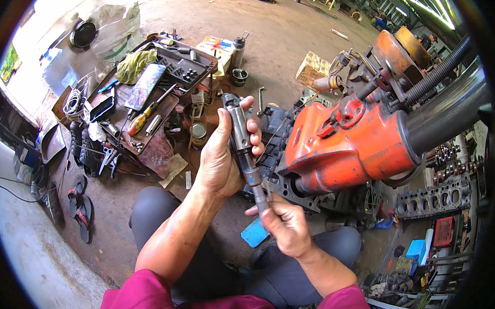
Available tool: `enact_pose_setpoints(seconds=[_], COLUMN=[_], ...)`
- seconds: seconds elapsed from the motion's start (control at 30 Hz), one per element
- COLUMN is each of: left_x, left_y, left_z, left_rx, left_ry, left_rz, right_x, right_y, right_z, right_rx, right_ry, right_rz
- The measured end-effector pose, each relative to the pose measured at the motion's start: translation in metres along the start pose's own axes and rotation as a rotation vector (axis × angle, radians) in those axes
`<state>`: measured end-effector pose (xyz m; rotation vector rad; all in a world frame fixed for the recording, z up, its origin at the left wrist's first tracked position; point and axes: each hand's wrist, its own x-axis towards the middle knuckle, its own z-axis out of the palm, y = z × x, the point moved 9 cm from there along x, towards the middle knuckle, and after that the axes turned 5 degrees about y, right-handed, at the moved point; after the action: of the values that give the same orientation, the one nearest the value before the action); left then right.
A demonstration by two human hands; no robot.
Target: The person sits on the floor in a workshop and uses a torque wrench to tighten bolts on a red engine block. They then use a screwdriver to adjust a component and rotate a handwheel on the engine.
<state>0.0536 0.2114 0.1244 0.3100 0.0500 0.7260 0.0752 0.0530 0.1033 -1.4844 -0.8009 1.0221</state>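
Now, tool: slim grey pneumatic die grinder, held upright just left of the orange engine housing, above my lap.
Left hand: fingers wrapped tight round the grinder's body, thumb side toward me.
Right hand: fingertips pinched together on the collet end at the bottom.
Step, my read: working the nose fitting; I'd keep the body locked still and turn only the lower end, in line.
Beyond: tool tray and metal can, left of the housing.

An orange engine housing sits on the right, a grey cylinder head beyond it. Left, tool trays, a screwdriver and sandals lie on the floor.
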Motion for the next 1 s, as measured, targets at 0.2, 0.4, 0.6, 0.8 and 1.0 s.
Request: enact_pose_setpoints(seconds=[0.2, 0.4, 0.6, 0.8, 1.0], left_x=[-0.002, 0.002, 0.002, -0.001, -0.001], left_y=[-0.004, 0.007, 0.004, -0.002, -0.001], left_z=[0.003, -0.001, -0.001, 0.001, 0.004], left_rx=[-0.027, -0.021, -0.062, -0.101, -0.126], left_ry=[-0.030, -0.012, -0.013, -0.015, -0.034], left_rz=[-0.048, -0.009, -0.036, -0.062, -0.062], right_x=[0.004, 0.004, 0.000, -0.001, 0.004], right_y=[-0.013, -0.012, -0.019, -0.010, -0.003], right_z=[0.003, -0.018, -0.009, 0.009, -0.004], right_rx=[-0.250, -0.021, -0.077, -0.137, -0.115], right_ry=[0.040, 0.145, 0.090, -0.009, 0.075], right_rz=[-0.182, -0.135, -0.225, -0.130, -0.098])
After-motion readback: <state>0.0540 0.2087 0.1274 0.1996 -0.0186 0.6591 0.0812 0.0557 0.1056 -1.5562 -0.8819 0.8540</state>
